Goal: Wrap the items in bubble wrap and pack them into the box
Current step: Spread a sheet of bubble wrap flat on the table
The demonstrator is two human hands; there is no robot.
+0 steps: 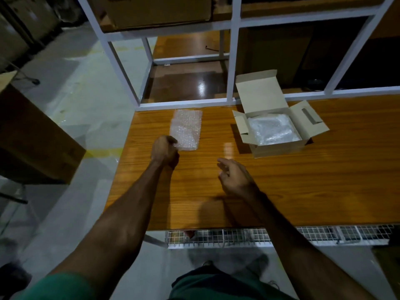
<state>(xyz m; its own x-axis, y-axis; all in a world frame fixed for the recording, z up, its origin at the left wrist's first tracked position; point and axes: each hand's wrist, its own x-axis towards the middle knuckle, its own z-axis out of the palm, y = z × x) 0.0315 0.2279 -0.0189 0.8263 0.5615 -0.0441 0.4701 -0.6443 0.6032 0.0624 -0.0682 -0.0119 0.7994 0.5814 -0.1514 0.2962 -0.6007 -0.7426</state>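
Bubble wrap [185,129] near table's [281,180] left edge

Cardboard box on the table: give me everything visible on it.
The cardboard box is small, plain brown-grey, and stands open on the wooden table, toward its far right by the white shelf frame. Its lid is tilted up at the back; side flaps splay outward, the right one with a slot cut in it. Inside lies a bubble-wrapped bundle, filling most of the cavity. Neither hand touches the box; the right hand hovers nearer the viewer, over the table.
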